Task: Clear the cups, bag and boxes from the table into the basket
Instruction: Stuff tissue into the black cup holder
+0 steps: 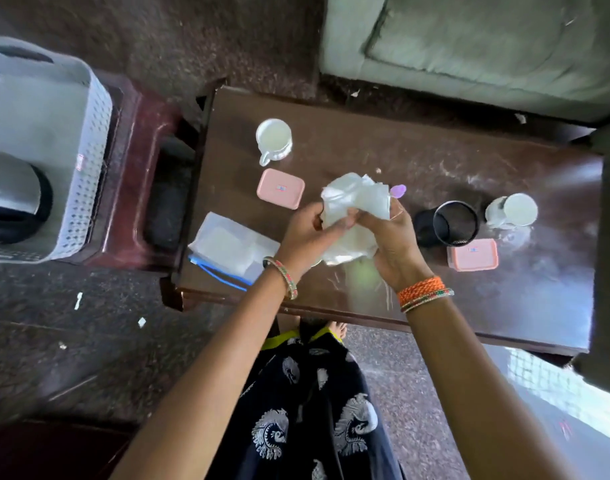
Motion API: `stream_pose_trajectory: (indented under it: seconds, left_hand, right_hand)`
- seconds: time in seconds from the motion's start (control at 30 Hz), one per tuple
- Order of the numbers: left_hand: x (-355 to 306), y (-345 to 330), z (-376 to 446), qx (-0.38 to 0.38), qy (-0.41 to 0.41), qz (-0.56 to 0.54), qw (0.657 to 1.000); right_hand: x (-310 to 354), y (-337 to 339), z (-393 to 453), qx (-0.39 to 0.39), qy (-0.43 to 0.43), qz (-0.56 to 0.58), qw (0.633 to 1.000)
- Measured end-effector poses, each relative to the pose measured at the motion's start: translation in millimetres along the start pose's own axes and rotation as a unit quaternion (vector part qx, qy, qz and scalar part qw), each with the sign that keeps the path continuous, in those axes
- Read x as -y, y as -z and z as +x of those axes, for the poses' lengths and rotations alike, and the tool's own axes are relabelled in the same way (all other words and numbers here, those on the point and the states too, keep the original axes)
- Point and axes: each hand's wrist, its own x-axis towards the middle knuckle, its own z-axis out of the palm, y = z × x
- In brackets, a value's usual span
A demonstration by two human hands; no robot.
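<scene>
Bag (355,216): the crumpled clear plastic one sits at the middle of the frame, lifted just above the table (418,299) and gripped from both sides. The left hand (308,233) clasps its left edge with curled fingers, and the right hand (388,240) pinches its right side, so both are closed on the plastic. This looks like the bag step of the clearing job, with the plastic being bunched up before it goes anywhere.

Left of the hands, near the table's lower-left corner, lies a flat clear pouch (232,249) with a blue strip. Right of centre stand a black mesh cup (455,223) and a pink box (473,259), just beside each other, and a white cup (513,210) a little further right. Further up, a second pink box (280,188) lies left of the bag, with another white cup (274,140) beyond it.

The basket (83,161) waits at the far left of the frame on a low stool, well apart from the table, with a steel kettle (16,192) already inside. The next move likely calls for carrying the bag leftward across the gap and dropping it in. Everything else remains on the table.
</scene>
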Motion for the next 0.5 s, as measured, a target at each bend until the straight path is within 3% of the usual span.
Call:
stream_pose_trajectory:
  seconds: [0.1, 0.2, 0.27, 0.33, 0.43, 0.5]
  left_hand:
    - [-11.4, -16.9, 8.8, 0.012, -0.082, 0.169, 0.982]
    - [-23.3, -20.6, 21.9, 0.051, -0.216, 0.352, 0.909]
    - [-30.7, -39.6, 33.9, 0.134, -0.278, 0.429, 0.849]
    - [-38.9, -65.1, 43.5, 0.187, -0.293, 0.479, 0.806]
    - [-49.8, -108.9, 52.9, 0.21, -0.316, 0.464, 0.8]
    - [-48.0, -127.5, 58.0, 0.18, -0.3, 0.426, 0.834]
  right_hand:
    - [6.3, 34.4, -1.9, -0.031, 0.007, 0.031, 0.999]
    - [15.8, 68.5, 0.1, -0.049, 0.066, -0.149, 0.985]
    - [24.4, 98.6, 2.2, -0.031, 0.131, -0.361, 0.923]
    - [30.9, 119.2, 1.8, 0.01, 0.172, -0.495, 0.852]
    - [40.2, 139.5, 3.2, -0.006, 0.219, -0.552, 0.805]
    - [47.0, 156.1, 7.1, -0.064, 0.231, -0.511, 0.825]
